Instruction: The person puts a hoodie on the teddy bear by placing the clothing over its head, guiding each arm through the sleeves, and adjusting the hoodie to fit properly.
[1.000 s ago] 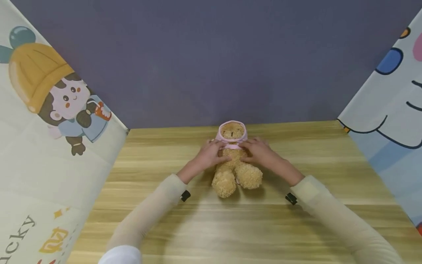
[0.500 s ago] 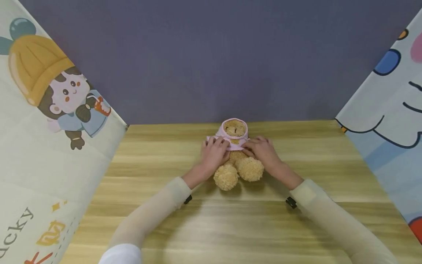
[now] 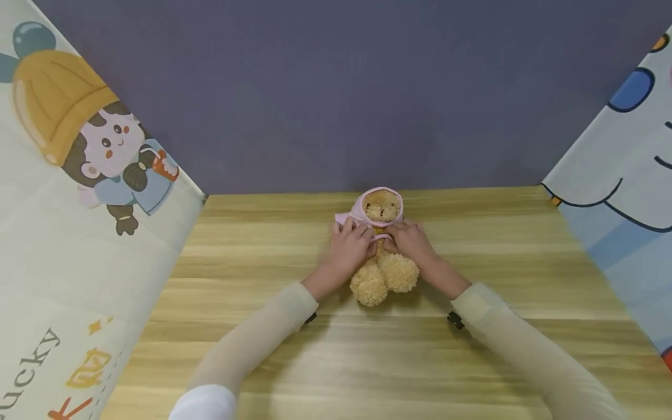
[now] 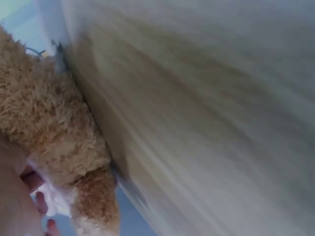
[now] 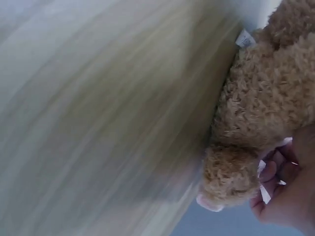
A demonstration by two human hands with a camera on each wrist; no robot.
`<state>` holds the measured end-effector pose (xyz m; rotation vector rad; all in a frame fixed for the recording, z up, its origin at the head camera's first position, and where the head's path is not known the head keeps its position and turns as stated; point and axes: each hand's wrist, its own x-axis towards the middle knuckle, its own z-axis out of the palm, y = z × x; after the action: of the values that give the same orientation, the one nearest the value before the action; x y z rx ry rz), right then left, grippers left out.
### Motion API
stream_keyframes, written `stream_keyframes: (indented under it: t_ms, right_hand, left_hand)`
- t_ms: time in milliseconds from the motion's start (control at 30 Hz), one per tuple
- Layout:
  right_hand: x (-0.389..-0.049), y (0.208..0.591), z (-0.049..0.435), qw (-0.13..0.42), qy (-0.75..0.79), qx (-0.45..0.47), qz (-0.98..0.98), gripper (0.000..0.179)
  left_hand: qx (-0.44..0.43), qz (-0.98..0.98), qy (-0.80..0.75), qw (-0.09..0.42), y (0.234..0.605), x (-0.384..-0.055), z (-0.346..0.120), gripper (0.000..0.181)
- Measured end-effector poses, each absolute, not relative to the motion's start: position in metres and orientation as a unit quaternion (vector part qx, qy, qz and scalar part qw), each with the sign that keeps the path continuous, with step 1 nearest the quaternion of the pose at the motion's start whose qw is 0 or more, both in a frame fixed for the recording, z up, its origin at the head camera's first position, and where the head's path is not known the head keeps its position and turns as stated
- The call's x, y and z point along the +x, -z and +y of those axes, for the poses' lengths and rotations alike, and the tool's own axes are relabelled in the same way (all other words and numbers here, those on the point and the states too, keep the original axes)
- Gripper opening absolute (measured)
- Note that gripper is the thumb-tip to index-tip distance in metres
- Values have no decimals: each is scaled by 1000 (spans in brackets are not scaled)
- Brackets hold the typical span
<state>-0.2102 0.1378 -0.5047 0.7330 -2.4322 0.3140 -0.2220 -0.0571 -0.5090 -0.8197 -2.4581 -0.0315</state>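
Note:
A tan plush teddy bear (image 3: 369, 287) lies on its back, legs toward me, its face framed by a pink hooded top (image 3: 358, 209). My left hand (image 3: 346, 251) grips the top at the bear's chest from the left, fingers bent over the fabric. From the other side my right hand (image 3: 412, 242) pinches the hem, thumb and fingers close together. The curly fur of the bear (image 4: 44, 113) fills the left side of the left wrist view. In the right wrist view, curled fingers (image 5: 268, 172) hold pink cloth beside a short furry arm (image 5: 229, 174). Both hands hide most of the belly.
The bear lies near the far edge of a wood-grain table (image 3: 367, 361), close to a dark grey back panel (image 3: 336, 99). Cartoon-printed white panels stand at left (image 3: 52, 233) and right (image 3: 593, 151). A small white tag (image 5: 245, 39) shows on the bear.
The hands went from resting spread on the bear's chest to gripping the pink top, whose hem came down and then bunched narrower between them. The bear's legs moved closer together.

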Motion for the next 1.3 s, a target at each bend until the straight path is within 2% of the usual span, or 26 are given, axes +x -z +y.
stream_keyframes:
  t_ms: [100,233,367,533,633,800,1000,1200,1300]
  right_hand:
    - [-207,503,143,295,-118,276,-907,10]
    - [-195,494,150,240,-120,271,-924,8]
    - [-189,488,158,194,-146,256,-936,8]
    - [-190,486,173,123,-219,253,-934,22]
    - [-190,480,180,65,-253,242,-934,27]
    - [-192,465,184,-9,-294,213,-932,29]
    - [-203,446,180,-32,-272,218,-937,33]
    - [-217,438,179,-122,-265,206,-934,55]
    - [-225,438,181,-172,-302,195,-917,68]
  left_hand:
    - [-314,-899,7,306,509,-222,-49,20]
    - [-342,-898,63,270,501,-214,-58,18]
    - [-351,-903,141,202,488,-212,-78,24]
    - [-252,-929,253,98,481,-221,-112,34]
    - [-189,-927,324,17,485,-229,-129,41]
    - [-173,-907,372,-90,496,-239,-136,41]
    - [-234,-890,372,-123,508,-243,-113,35]
    - [-229,-869,416,-139,510,-241,-90,36]
    - [-203,-830,490,-172,511,-240,-79,40]
